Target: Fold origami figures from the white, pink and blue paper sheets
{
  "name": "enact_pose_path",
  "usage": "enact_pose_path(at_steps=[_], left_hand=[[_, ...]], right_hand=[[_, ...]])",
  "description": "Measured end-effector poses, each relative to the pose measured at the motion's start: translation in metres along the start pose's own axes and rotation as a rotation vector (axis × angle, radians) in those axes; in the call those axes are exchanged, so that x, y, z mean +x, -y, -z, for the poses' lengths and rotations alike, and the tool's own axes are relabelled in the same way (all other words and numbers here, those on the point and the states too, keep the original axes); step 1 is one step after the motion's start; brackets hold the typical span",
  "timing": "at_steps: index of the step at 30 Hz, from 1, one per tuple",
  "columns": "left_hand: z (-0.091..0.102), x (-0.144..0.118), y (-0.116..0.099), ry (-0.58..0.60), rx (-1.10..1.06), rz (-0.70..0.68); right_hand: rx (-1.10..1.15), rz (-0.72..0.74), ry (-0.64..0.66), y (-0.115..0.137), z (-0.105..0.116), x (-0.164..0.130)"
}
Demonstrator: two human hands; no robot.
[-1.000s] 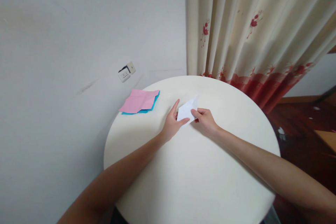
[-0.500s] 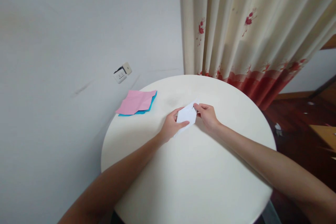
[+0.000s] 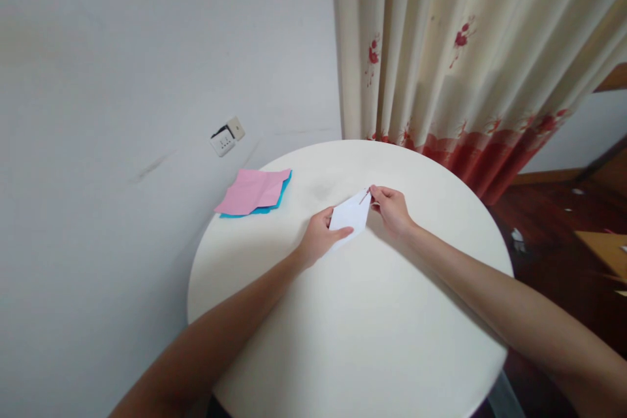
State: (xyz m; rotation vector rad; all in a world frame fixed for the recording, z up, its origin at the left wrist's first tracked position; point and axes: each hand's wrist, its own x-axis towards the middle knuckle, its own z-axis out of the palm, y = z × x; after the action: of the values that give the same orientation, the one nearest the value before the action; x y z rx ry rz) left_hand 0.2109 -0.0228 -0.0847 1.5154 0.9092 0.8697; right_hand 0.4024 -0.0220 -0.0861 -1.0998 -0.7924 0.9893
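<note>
Hands, left hand (image 3: 317,240) and right hand (image 3: 390,208), pinch white folded paper (image 3: 350,215); pink sheet (image 3: 255,190) lies nearby.

White folded paper (image 3: 351,215), pink sheet (image 3: 252,190) over blue sheet (image 3: 274,202).

A round white bench (image 3: 353,353) is set against a pale grey wall (image 3: 147,46), on which a white socket (image 3: 224,139) is mounted low down, with faint scuff marks beside it. A cream curtain (image 3: 465,46) with red flowers and a red hem is hung behind the bench. Dark wooden floor (image 3: 553,235) is seen at the right, lit softly.
</note>
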Motion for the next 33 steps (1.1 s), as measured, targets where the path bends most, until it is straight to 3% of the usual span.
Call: enact_pose_path(at_steps=[3,7,16,26,33], left_hand=[[0.0,0.0,0.001,-0.053,0.012,0.006],[0.002,0.001,0.0,-0.106,0.039,-0.015],[0.006,0.001,-0.003,-0.077,-0.047,-0.037],[0.01,0.002,-0.011,-0.111,-0.151,-0.05],[0.012,0.0,-0.025,0.027,-0.167,-0.051]], right_hand=[[-0.046,-0.028,0.063,0.001,-0.002,-0.004],[-0.134,0.052,0.117,0.001,-0.008,-0.013],[-0.228,0.238,0.265,0.003,-0.021,-0.027],[-0.31,0.346,0.317,0.012,-0.022,-0.038],[-0.326,0.324,0.44,0.006,-0.024,-0.041]])
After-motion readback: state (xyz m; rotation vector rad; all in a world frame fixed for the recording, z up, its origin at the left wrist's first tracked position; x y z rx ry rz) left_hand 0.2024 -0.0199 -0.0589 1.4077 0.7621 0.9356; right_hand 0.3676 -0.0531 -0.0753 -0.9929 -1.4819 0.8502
